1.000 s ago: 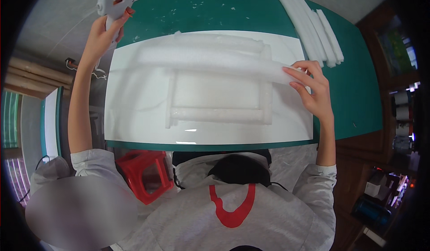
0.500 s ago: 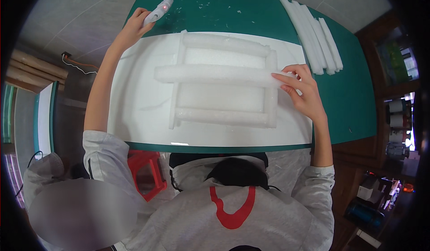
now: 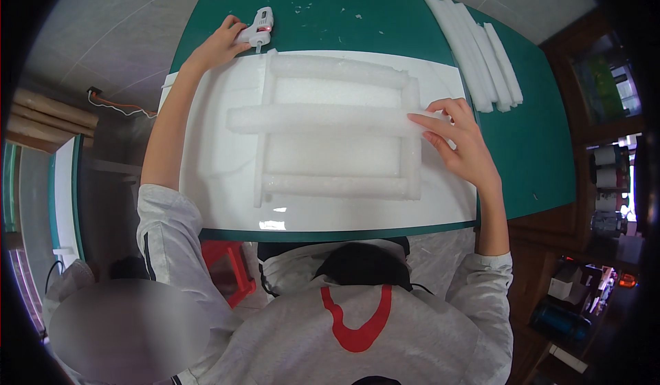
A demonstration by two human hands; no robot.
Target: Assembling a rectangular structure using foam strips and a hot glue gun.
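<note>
A rectangular frame of white foam strips [image 3: 410,151] lies on the white board, with a thin white foam sheet [image 3: 333,155] showing inside it. A loose foam strip [image 3: 316,119] is laid across the frame from side to side, overhanging its left edge. At that strip's right end, my right hand [image 3: 454,137] holds it between thumb and fingers. Up at the board's far left corner, my left hand [image 3: 223,45] grips the handle of a white glue gun [image 3: 262,27], a small red light glowing on it. The gun's nozzle points toward the frame's far left corner.
Several spare foam strips [image 3: 474,51] lie side by side at the far right of the green table [image 3: 529,151]. Small white scraps [image 3: 358,16] dot its far part. A red stool [image 3: 230,268] stands below the table's near edge. Another person's grey sleeve [image 3: 69,282] shows at lower left.
My left hand has brought the glue gun nearer and turned it, so its nozzle now faces the frame. My right hand keeps its hold on the strip. The view has shifted slightly.
</note>
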